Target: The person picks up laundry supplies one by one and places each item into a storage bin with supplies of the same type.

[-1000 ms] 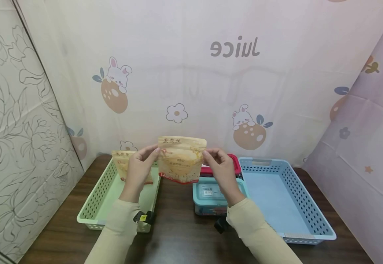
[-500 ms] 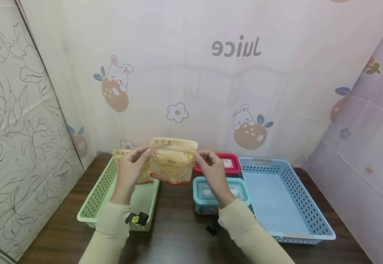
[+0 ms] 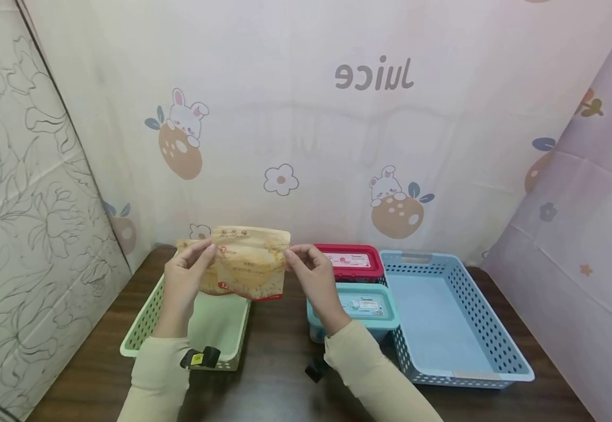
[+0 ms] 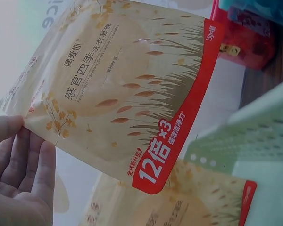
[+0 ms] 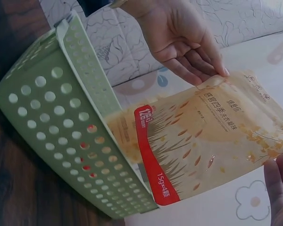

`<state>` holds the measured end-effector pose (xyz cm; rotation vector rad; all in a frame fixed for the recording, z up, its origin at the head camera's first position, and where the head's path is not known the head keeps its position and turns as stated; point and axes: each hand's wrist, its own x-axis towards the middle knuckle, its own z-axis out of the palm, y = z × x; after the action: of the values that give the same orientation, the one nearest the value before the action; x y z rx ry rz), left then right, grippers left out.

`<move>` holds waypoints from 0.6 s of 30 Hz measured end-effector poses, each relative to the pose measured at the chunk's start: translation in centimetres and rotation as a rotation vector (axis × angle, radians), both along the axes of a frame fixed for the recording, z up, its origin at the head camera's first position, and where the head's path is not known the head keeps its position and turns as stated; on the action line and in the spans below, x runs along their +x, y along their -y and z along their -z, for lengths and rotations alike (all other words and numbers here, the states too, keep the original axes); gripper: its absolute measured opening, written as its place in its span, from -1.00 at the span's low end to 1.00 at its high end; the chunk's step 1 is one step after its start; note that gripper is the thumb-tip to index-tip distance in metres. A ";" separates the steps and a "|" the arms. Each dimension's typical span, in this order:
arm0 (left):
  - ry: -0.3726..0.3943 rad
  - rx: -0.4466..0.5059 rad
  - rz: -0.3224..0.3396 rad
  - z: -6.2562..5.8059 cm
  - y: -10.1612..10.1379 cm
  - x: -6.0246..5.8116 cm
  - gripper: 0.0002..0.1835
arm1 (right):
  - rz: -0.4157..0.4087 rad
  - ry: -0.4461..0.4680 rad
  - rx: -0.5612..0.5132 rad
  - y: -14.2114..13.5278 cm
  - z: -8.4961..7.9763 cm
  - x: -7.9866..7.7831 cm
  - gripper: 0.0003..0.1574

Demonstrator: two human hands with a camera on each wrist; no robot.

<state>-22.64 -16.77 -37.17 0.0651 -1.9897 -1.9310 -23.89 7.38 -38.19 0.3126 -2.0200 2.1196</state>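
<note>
A beige laundry-capsule pouch [image 3: 253, 264] with a red lower edge hangs upright in the air between both hands. My left hand [image 3: 184, 278] pinches its left side edge between thumb and fingers. On the opposite edge, my right hand [image 3: 313, 278] pinches with thumb and fingertips. In the left wrist view the printed front of the pouch [image 4: 132, 80] shows leaves and grass. Behind it, a second matching pouch [image 4: 146, 202] stands in the green basket [image 3: 221, 328], partly covered by the held pouch and my left hand.
Right of centre, a teal-lidded box [image 3: 374, 305] sits in front of a red-lidded box [image 3: 355, 261]. A blue perforated basket [image 3: 443, 316] stands at the right on the dark wooden table [image 3: 274, 363]. A printed curtain [image 3: 295, 135] hangs behind.
Both hands have carried the pouch leftward and slightly down, from the middle toward the green basket. It overlaps the second pouch in the head view, and the teal and red lids are less covered.
</note>
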 end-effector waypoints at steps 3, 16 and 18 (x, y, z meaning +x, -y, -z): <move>0.009 0.005 -0.023 0.2 0.5 0.3 -0.55 | -0.012 0.012 -0.005 0.7 -0.2 0.3 -0.70; -0.027 0.103 -0.098 0.6 3.0 1.0 -0.60 | -0.069 0.021 -0.002 3.7 -0.2 0.6 -0.71; -0.030 0.103 -0.114 0.7 3.3 1.1 -0.60 | -0.072 0.024 0.002 4.2 0.4 0.1 -0.69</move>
<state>-21.52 -20.09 -37.88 0.1719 -1.8258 -1.9487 -23.83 3.22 -38.61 0.3666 -2.0538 2.1737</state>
